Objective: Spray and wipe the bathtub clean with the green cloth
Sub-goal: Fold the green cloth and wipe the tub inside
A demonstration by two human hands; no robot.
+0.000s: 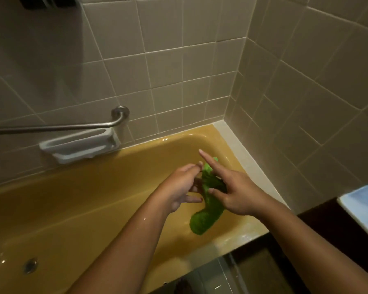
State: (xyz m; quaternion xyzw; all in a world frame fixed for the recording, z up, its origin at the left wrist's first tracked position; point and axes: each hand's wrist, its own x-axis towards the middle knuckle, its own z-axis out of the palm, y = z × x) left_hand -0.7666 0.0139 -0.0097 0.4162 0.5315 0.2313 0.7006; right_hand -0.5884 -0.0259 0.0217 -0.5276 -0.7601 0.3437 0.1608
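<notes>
The green cloth (206, 209) hangs bunched and twisted in the air between the two hands, above the inside of the mustard-yellow bathtub (89, 200) near its right-hand end. Its lower end droops in a thick roll towards the tub's near rim.

The left hand (182, 185) reaches in from the left. Its thumb and forefinger meet at the cloth's upper end and pinch it there, while its lower fingers lie loosely stretched beside the cloth's middle. The right hand (237, 195) holds the cloth from the other side. Its thumb presses on the middle of the fabric and its forefinger sticks out straight, pointing up and away. Its other fingers are hidden behind the cloth. Both forearms are bare, and the left one shows a few wet glints.

A round metal drain (30, 265) sits in the tub floor at lower left, well apart from the hands. On the beige tiled wall (179, 71) behind the tub, a metal grab bar (62, 126) runs just above a white soap dish (79, 147). A white ledge (240, 149) borders the tub's far right end at the wall corner.
</notes>
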